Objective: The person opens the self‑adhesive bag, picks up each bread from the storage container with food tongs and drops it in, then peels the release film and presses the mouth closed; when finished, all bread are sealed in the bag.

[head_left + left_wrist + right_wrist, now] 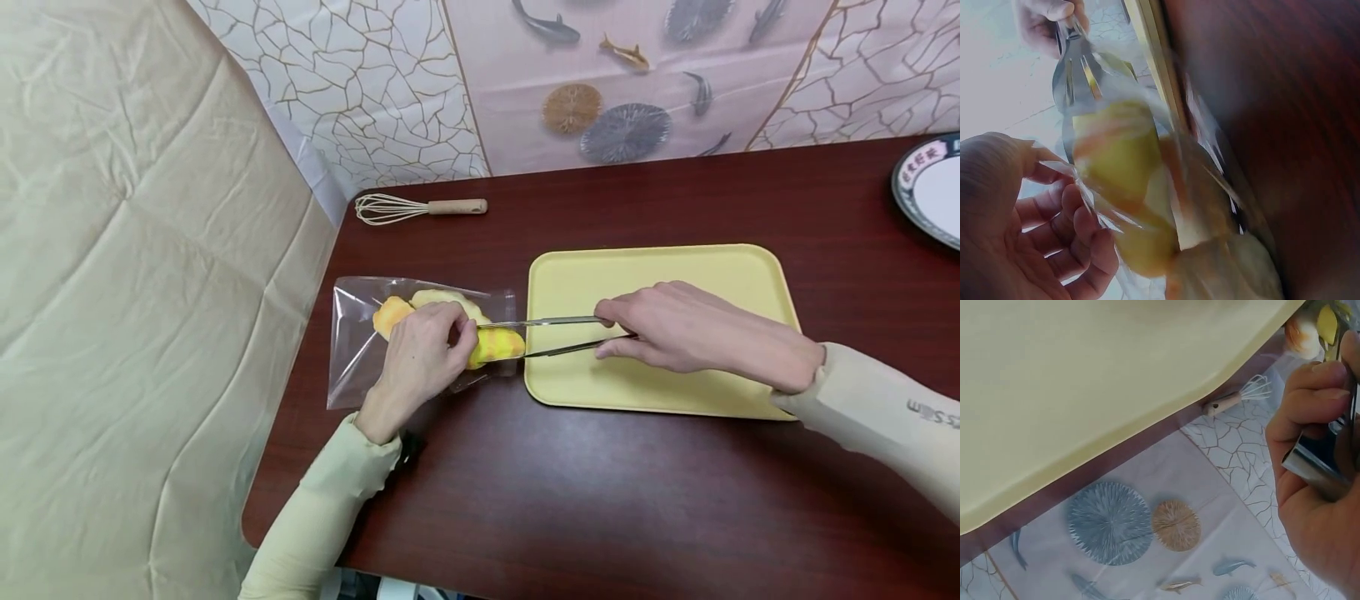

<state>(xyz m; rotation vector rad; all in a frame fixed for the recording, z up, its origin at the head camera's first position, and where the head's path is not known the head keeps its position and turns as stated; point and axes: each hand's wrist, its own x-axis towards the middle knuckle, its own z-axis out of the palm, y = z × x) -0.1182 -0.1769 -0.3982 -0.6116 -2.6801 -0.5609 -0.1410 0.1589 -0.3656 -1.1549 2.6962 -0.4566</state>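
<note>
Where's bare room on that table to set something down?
Behind the yellow tray, between whisk and plate; also on the tray's near side. It's crowded around the clear bag, with the left hand and tongs there.

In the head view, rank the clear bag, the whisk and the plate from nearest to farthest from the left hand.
1. Clear bag: right at the left hand, its edge between the fingers.
2. Whisk: beyond the hand, toward the back left.
3. Plate: far right, cut off by the picture's edge.
</note>
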